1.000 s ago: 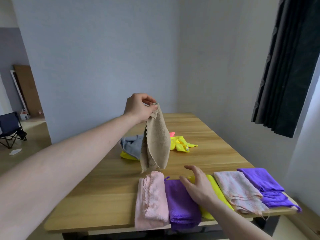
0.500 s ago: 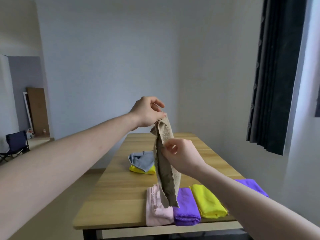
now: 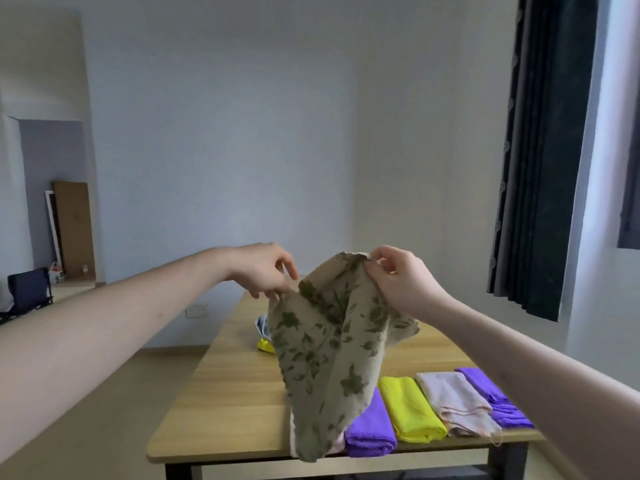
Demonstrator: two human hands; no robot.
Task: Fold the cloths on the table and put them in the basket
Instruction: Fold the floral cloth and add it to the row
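A beige cloth with a dark green leaf print [image 3: 325, 355] hangs in the air above the wooden table [image 3: 235, 403]. My left hand [image 3: 266, 268] pinches its left top edge. My right hand [image 3: 398, 278] pinches its right top corner. Along the near edge of the table lies a row of folded cloths: a purple one [image 3: 372, 431], a yellow one [image 3: 410, 408], a pale pink patterned one [image 3: 457, 403] and a second purple one [image 3: 495, 398]. The hanging cloth hides most of a pink folded cloth [image 3: 337, 445]. No basket is in view.
Farther back on the table, a grey cloth [image 3: 262, 323] and a yellow cloth [image 3: 265, 345] peek out behind the hanging cloth. A dark curtain [image 3: 547, 150] hangs at the right. A folding chair [image 3: 27, 292] stands at far left on the floor.
My hands have moved apart and the beige cloth has spread open, showing its leaf print. My right hand has shifted up to the top right corner. The camera has tilted.
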